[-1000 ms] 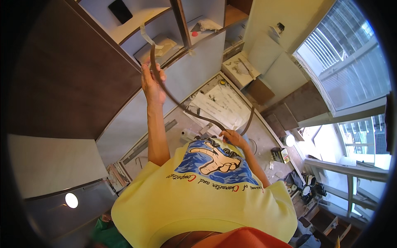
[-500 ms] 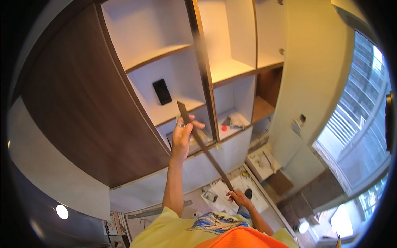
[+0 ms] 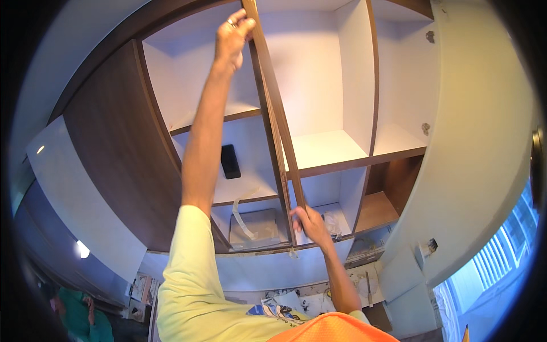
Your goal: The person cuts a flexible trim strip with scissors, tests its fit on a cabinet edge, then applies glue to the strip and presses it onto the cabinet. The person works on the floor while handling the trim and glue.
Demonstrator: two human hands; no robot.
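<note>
A long, narrow brown wooden strip [image 3: 277, 108] stands nearly upright in front of the open cabinet, leaning slightly. My left hand [image 3: 232, 39], a ring on one finger, is raised high and grips the strip near its top end. Lower down, my right hand [image 3: 311, 224] has its fingers around the bottom part. The strip lies close along the brown front edge of the upright divider [image 3: 271, 128], between the left and middle compartments. Whether it touches that edge all the way, I cannot tell.
A black phone [image 3: 230, 161] leans in a left compartment; below it a pale curled strip [image 3: 242, 219] hangs by a flat panel. Crumpled plastic [image 3: 331, 223] lies in the lower middle compartment. A brown door [image 3: 122, 142] covers the left side. Someone in green [image 3: 85, 313] is at lower left.
Both hands have risen with the strip, which has swung from a slant in front of me to nearly upright against the cabinet front. My view has shifted closer to the shelves.
</note>
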